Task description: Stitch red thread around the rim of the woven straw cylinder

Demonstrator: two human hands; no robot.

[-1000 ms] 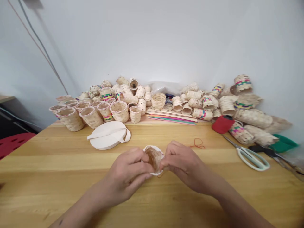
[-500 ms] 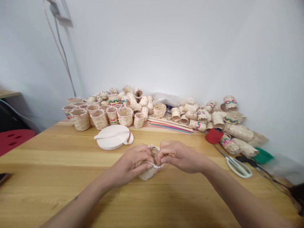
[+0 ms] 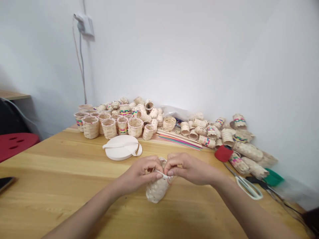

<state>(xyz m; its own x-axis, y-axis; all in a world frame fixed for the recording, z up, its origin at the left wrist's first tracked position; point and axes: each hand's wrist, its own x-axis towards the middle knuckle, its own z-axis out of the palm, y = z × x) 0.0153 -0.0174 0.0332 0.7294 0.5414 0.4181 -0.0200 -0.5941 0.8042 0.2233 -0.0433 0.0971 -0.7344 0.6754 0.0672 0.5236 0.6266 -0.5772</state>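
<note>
My feed: L hand (image 3: pixel 142 172) had a narrow pinch, thumb on top, on the white band (image 3: pixel 159 172) at the rim of a small woven basket (image 3: pixel 157 192). R hand (image 3: pixel 186 168) pinched the same rim just to the right; a needle btwn its fingertips would've been too small to make out. Basket was tilted above the near-mid worktop (image 3: pixel 74 192), base toward me; couldn't tell if it touched.

Vs 1 sec ago: then I looked down into the mouth; now mostly outer wall showed, & the hands had come closer tog. at the near rim. The thread loop seen right of the R hand had gone from sight. I judged the turn gave better access to the near rim; red thread (image 3: pixel 170 181) showed by the R fingers, w/ plain white band to the left, so that stretch prob. wasn't stitched yet.

Materials: basket wall pale, flat-splint, bumpy, rounded at base. Beyond, far left, a flat disc of white tape (image 3: pixel 121 154), matte, end curled right. Behind it, stiff cup-shaped baskets (image 3: pixel 91 127), rims stitched pinkish. Far mid, thin straight coloured strips (image 3: pixel 180 142). Right: scissors (image 3: pixel 249 188), smooth pale loop handles.
</note>
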